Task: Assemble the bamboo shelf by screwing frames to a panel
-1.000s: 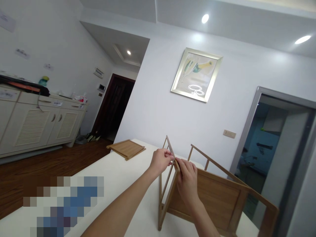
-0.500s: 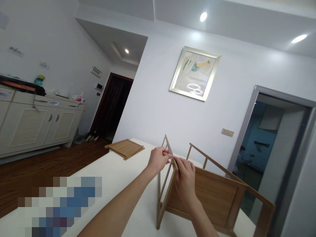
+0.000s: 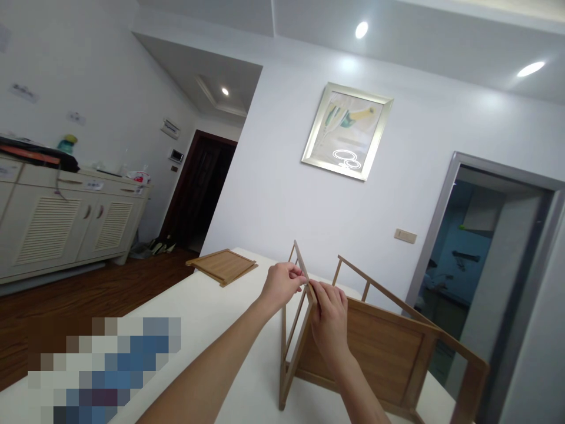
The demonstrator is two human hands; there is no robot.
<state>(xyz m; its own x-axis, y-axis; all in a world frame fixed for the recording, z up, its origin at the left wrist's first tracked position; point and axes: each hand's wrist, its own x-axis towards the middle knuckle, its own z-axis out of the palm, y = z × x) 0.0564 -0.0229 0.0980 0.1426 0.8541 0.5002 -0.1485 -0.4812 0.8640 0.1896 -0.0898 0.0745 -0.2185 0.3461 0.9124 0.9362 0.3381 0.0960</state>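
Observation:
A wooden rack stands on the white table, its slim side frame (image 3: 290,377) upright near the middle and a wooden panel (image 3: 375,344) reaching right from it. My left hand (image 3: 285,285) is at the frame's upper bar, thumb and fingertips pinched together. Whatever is between those fingertips is too small to make out. Just right of it, my right hand (image 3: 329,309) wraps over the same bar with its fingers bent and grips it. A second side frame (image 3: 392,297) rises at the panel's far right end.
Loose wooden panels (image 3: 223,266) lie stacked at the far left of the white table (image 3: 176,330). A pixelated patch (image 3: 110,371) covers the lower left. Beyond are a white cabinet (image 3: 66,224), a framed picture (image 3: 348,131) on the wall and a doorway (image 3: 477,265) at right.
Both hands stay at the same bar, with only a slight shift of the left fingertips. The whole view has moved a little; the rack stands as before.

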